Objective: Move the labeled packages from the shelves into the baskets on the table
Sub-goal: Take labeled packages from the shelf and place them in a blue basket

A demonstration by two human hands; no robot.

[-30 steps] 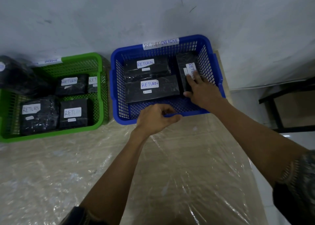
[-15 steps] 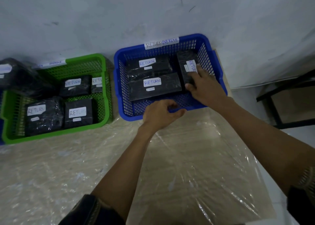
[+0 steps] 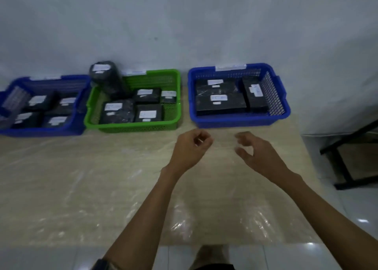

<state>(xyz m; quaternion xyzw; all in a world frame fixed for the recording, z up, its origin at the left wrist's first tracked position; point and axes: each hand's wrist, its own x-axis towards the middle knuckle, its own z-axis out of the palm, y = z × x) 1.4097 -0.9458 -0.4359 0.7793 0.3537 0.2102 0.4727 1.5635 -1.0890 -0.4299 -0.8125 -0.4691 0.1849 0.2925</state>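
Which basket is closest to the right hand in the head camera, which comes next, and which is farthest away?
1. The right blue basket, just beyond the right hand.
2. The green basket, in the middle of the row, off to the left.
3. The left blue basket, at the far left end.

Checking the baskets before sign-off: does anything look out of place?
Yes: one round package stands on end in the back left corner of the green basket, poking above its rim; the rest lie flat.
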